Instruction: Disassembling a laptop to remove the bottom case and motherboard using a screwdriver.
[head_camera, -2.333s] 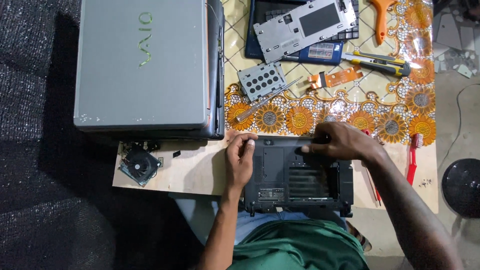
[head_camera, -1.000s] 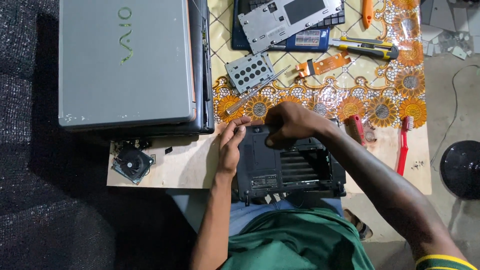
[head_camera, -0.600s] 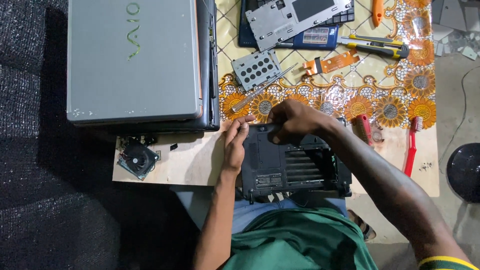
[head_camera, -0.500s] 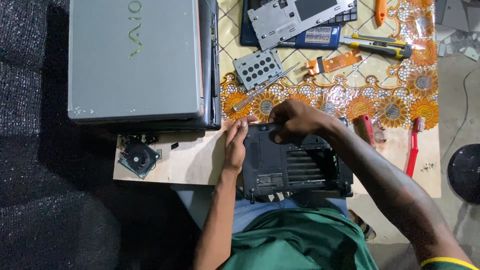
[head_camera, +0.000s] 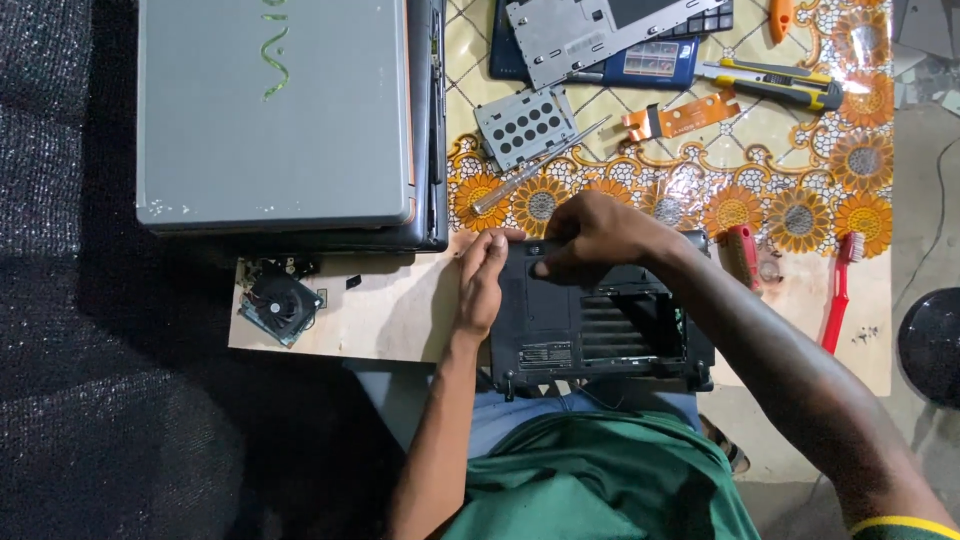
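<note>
Closed laptop (head_camera: 275, 110) left; fan (head_camera: 281, 306) probably before it.

At the start the right hand (head_camera: 600, 235) sits at the upper right corner of the black laptop base (head_camera: 600, 320), centre right of the frame. It now lies at the base's upper left edge, fingers curled onto the casing, nearly touching the left hand (head_camera: 482, 280). The left hand, earlier flat at the base's upper left corner, now lies along its left edge, fingertips at the top corner. The base sits slightly higher and more level in the frame.
</note>
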